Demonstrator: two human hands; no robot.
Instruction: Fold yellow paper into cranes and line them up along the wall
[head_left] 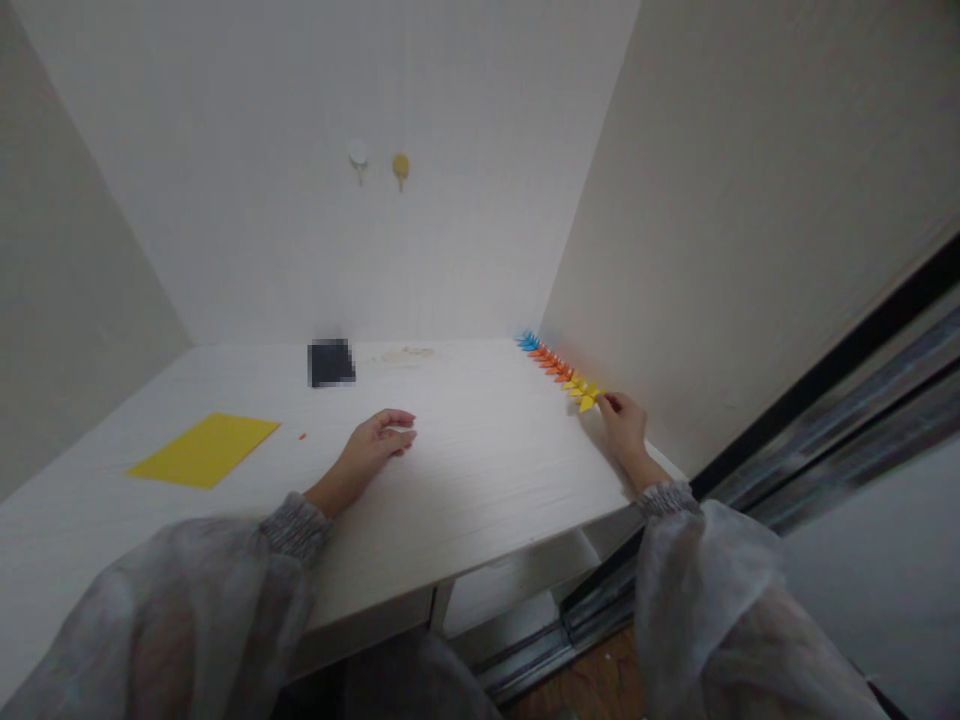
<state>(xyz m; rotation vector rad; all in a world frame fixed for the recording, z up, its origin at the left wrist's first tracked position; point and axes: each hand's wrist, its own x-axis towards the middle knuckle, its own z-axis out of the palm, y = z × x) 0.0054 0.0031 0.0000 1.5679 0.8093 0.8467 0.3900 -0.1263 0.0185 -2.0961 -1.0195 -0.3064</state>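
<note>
On the white wooden table (487, 480), right hand (624, 428) pinches a yellow folded paper piece (587, 402); left hand (379, 442) rests loosely open, empty.

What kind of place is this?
Probably a home craft desk in a wall nook: white desk, a row of folded paper pieces by the right hand, a yellow paper sheet.

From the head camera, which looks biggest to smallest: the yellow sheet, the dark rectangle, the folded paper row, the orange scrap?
1. yellow sheet
2-3. folded paper row and dark rectangle: similar, too close to rank
4. orange scrap
</note>
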